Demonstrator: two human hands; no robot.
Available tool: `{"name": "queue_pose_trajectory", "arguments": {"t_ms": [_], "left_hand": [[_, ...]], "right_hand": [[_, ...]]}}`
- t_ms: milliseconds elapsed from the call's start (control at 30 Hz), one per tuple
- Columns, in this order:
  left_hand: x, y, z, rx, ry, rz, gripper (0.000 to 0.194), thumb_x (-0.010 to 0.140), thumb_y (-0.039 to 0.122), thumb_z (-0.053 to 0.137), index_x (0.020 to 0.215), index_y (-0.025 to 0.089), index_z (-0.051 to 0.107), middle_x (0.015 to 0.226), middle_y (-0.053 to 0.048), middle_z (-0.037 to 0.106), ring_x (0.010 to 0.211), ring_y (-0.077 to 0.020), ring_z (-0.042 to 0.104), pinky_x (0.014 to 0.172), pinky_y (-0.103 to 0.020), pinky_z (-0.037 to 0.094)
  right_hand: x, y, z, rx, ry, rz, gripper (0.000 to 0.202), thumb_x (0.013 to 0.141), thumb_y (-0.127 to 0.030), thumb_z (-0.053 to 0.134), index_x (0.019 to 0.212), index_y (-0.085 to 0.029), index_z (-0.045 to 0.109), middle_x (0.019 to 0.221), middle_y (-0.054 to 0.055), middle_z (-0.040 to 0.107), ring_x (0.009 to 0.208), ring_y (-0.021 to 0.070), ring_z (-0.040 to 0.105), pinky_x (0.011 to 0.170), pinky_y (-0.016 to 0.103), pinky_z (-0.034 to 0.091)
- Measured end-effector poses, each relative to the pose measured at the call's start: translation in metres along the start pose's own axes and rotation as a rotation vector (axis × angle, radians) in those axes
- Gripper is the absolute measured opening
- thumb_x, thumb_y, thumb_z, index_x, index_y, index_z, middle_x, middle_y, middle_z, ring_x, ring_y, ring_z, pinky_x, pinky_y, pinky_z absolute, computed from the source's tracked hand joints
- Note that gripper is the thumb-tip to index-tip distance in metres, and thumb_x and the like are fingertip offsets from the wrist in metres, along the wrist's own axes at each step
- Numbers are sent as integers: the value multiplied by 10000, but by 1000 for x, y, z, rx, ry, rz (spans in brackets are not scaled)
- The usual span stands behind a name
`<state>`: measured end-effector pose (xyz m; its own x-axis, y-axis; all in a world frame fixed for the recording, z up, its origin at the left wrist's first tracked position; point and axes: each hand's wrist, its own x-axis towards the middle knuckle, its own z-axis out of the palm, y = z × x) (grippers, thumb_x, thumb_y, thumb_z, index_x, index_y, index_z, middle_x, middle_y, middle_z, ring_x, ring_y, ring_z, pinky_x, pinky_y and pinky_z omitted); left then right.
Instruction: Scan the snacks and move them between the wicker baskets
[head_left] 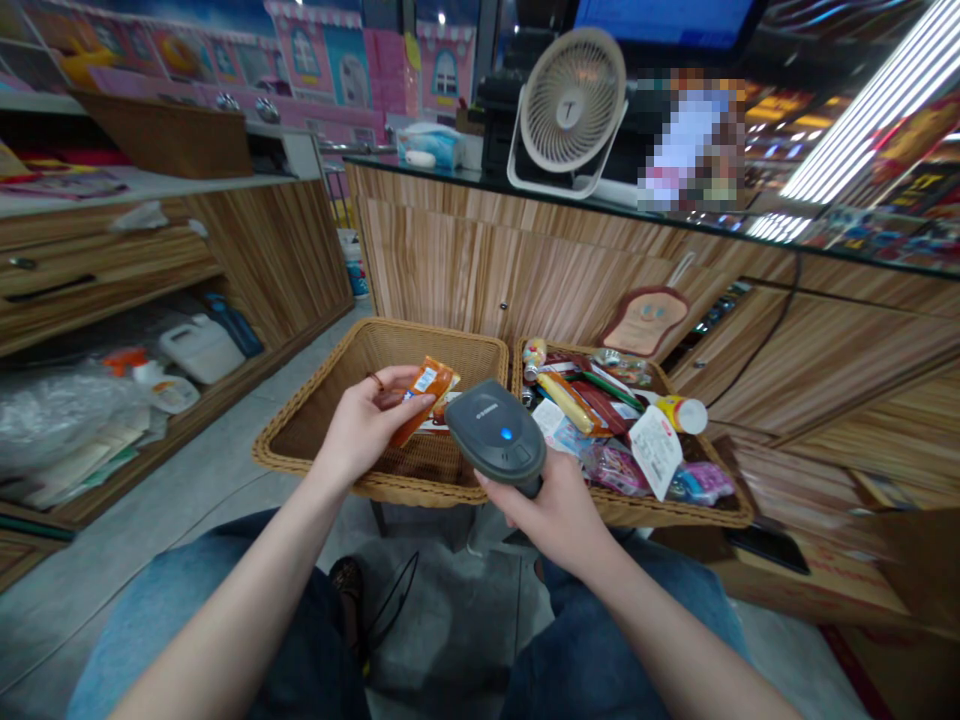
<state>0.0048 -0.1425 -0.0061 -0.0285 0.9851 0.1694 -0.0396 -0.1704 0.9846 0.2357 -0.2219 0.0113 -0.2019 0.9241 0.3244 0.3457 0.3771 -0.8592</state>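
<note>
Over the left wicker basket (pixel 300 405), my left hand (pixel 364 420) pinches a small orange snack packet (pixel 424 390) that carries a white label. A grey barcode scanner (pixel 495 425) with a lit blue light is gripped in my right hand (pixel 551 500), its head turned toward the packet. Part of the packet's lower end and what lies beneath it are hard to make out behind the scanner. Beside it, the right wicker basket (pixel 739 505) is heaped with wrapped snacks, among them a yellow packaged stick (pixel 564 402), a white card (pixel 656 450) and a yellow tub with a white lid (pixel 682 414).
A wooden counter (pixel 442 250) stands right behind the baskets, with a white fan (pixel 571 105) on top. A bread-shaped pouch (pixel 646 318) hangs on its front. Shelves with a white jug (pixel 201 348) are at left; a cardboard box (pixel 817 570) holding a dark phone-like object is at right.
</note>
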Motion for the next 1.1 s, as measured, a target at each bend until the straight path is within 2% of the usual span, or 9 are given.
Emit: {"name": "queue_pose_trajectory", "arguments": {"t_ms": [100,200,433,700,1100], "left_hand": [[0,0,-4,142,48,-29,632,666,513,957,1183,188,796,1056,-82,845,899,-265,795,895,-398,641],[1,-1,-6,211,39,-16,644,691,538,936,1212,185,799,1100,-97,840,976,-295,792,969,-437,623],[3,-3,-9,230,0,63,514,724,521,912,1076,188,740,1089,-106,833,1041,-289,790,1054,-458,589],[4,-3,-11,319,-5,66,557,708,539,897,1102,173,750,1217,-136,804,1114,-326,769,1094,-501,566],[3,-4,-8,264,-19,76,542,737,534,898,1093,170,715,1094,-112,820,1038,-269,784,1085,-462,574]], "right_hand": [[0,1,0,-38,-30,-10,83,857,-276,728,908,-215,705,896,59,811,819,260,754,765,347,588],[0,0,1,-66,-54,-27,101,855,-279,711,922,-204,711,893,62,809,813,257,750,746,331,573],[0,2,2,-105,-88,-39,113,858,-306,683,900,-203,700,865,61,800,795,255,746,715,324,557],[-1,3,1,-88,-93,-35,117,875,-312,684,899,-200,709,867,66,798,796,255,747,706,322,567],[-1,3,2,-81,-67,-72,114,856,-275,700,946,-206,712,899,56,811,818,254,767,732,314,584]]}}
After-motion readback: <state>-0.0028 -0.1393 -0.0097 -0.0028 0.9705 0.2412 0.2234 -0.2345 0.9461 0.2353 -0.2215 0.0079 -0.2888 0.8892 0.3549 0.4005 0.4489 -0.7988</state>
